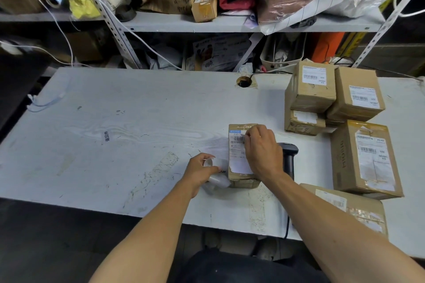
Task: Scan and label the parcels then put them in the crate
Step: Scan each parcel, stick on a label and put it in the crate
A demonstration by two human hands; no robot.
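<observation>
A small brown cardboard parcel (239, 174) lies on the white table (115, 126) in front of me, with a printed label on its top. My right hand (263, 149) rests on the parcel and its fingertips pinch a white sticker at the label's upper right. My left hand (201, 171) grips a roll of white labels (216, 180) just left of the parcel. A black barcode scanner (289, 158) stands right behind my right hand. No crate is in view.
Several labelled cardboard boxes are stacked at the table's right: two on top (312, 86), (356, 95), a taller one (365, 158) and a flat one (351, 208) at the front edge. A cluttered metal shelf (207, 23) runs behind the table. A cable hole (243, 81) sits mid-back.
</observation>
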